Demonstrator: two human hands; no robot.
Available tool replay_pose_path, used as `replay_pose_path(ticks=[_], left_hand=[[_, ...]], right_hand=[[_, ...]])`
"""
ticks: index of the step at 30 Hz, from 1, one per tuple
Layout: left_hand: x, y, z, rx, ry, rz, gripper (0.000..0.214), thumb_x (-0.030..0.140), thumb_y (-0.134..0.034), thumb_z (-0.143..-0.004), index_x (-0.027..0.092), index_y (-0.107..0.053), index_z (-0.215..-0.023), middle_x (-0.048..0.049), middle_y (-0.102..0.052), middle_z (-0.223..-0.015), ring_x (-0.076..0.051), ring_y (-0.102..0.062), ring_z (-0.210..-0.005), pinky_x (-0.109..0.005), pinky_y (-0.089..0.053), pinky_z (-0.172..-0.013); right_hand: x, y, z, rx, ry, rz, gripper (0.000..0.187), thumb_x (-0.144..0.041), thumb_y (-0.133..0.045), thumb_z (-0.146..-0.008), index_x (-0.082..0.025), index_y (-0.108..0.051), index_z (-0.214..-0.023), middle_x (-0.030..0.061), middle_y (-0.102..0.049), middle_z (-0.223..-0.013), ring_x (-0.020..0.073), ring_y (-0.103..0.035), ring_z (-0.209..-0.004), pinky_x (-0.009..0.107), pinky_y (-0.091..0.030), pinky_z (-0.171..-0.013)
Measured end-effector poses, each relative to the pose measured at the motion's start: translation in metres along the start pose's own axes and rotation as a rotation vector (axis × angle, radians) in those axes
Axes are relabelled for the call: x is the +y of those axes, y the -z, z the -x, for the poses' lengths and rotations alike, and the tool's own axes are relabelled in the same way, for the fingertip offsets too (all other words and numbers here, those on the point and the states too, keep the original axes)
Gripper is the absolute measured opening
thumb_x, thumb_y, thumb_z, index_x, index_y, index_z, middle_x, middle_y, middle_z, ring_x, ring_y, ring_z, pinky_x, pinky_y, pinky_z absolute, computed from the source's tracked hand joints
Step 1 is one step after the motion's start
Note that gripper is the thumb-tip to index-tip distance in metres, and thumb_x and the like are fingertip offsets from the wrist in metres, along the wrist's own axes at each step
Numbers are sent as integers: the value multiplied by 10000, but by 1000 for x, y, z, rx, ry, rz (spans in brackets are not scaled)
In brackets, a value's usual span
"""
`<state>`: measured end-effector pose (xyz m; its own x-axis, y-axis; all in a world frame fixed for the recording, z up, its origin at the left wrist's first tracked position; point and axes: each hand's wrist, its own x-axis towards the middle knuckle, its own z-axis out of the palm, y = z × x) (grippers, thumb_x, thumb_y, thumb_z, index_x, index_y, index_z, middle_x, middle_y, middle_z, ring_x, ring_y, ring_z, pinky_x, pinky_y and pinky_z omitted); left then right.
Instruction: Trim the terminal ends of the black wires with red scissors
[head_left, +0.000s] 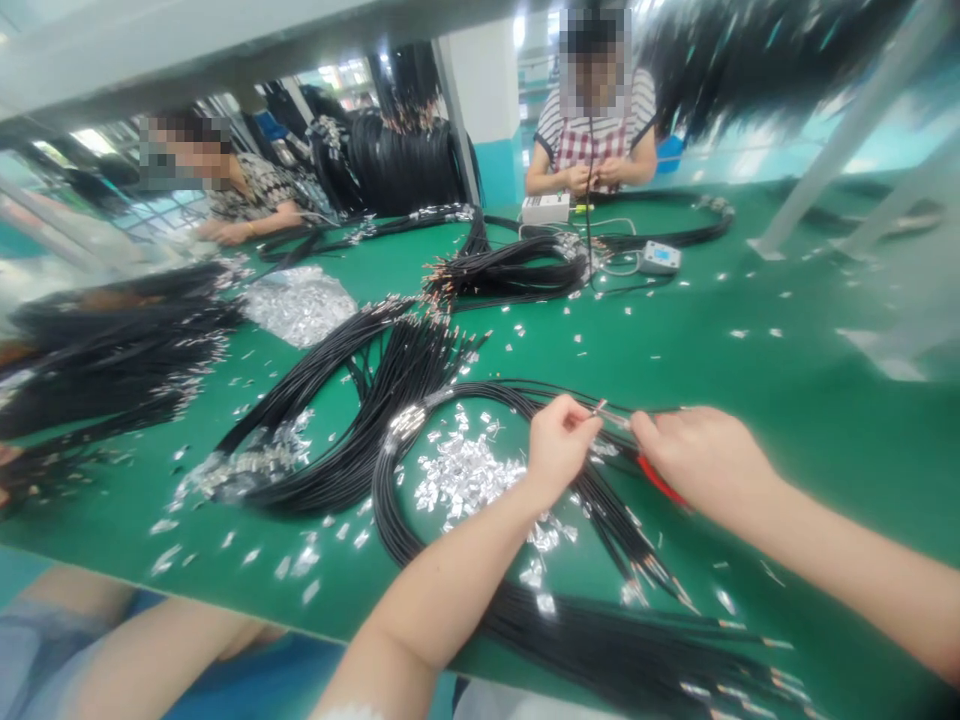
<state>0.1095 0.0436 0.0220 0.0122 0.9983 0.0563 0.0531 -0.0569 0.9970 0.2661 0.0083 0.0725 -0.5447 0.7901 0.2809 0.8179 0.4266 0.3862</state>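
My left hand (562,445) is closed in a pinch on the end of a black cable, whose stripped tip pokes out past my fingers. Close by on the right, my right hand (701,455) grips a red-handled tool (664,483) with slim metal jaws. Those jaws meet the cable tip; my fingers hide most of the tool, so its exact kind is unclear. Below both hands, a looped bundle of black cables (394,500) curves across the green table (750,350). Small silver foil pieces (465,470) lie heaped inside the loop.
More cable bundles (375,420) rest to the left, beside a clear bag of silver pieces (300,305). Another coil (517,270) lies farther back near a small grey box (660,258). Two people (592,140) work across the table. A metal post (847,130) stands at right.
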Motion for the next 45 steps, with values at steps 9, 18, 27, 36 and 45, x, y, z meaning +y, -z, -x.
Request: replay_pose_path(ticks=[9, 18, 27, 36, 45], left_hand=[[17, 6, 1, -95, 38, 229, 144, 258, -636, -679, 173, -544, -749, 8, -596, -688, -59, -474, -420, -214, -387, -450], [7, -56, 2, -659, -572, -313, 312, 38, -493, -716, 173, -570, -986, -125, -556, -1130, -241, -516, -1085, -401, -373, -969], [-22, -34, -12, -617, -755, -785, 183, 141, -423, -831, 143, -538, -974, -112, -563, -1054, -188, -531, -963, -318, -458, -806], [-30, -25, 7, -792, -965, -1208, 181, 204, -406, -870, 148, -576, -839, -67, -581, -849, -179, -500, -794, -299, -399, -676], [-23, -42, 12, -752, -1018, -1389, 178, 233, -380, -888, 132, -519, -935, -90, -559, -849, -210, -524, -793, -334, -375, -673]], right_hand=[[40, -36, 64, 180, -660, -603, 243, -383, -495, -813, -174, -598, -882, 0, -593, -601, 113, -497, -483, 230, -370, -497], [57, -59, 85, 246, -986, -1006, 364, -287, -587, -730, -162, -523, -1066, 23, -606, -743, 110, -521, -601, 265, -433, -619], [47, -68, 86, 232, -1012, -1087, 346, -228, -590, -693, -197, -551, -1035, -2, -608, -702, 131, -544, -591, 296, -465, -625], [42, -68, 84, 199, -1000, -1131, 381, -255, -581, -690, -192, -551, -1064, -18, -602, -653, 132, -544, -569, 298, -460, -620], [46, -65, 84, 218, -1069, -1193, 365, -292, -605, -661, -199, -549, -1009, -13, -612, -636, 144, -565, -552, 291, -464, -573]])
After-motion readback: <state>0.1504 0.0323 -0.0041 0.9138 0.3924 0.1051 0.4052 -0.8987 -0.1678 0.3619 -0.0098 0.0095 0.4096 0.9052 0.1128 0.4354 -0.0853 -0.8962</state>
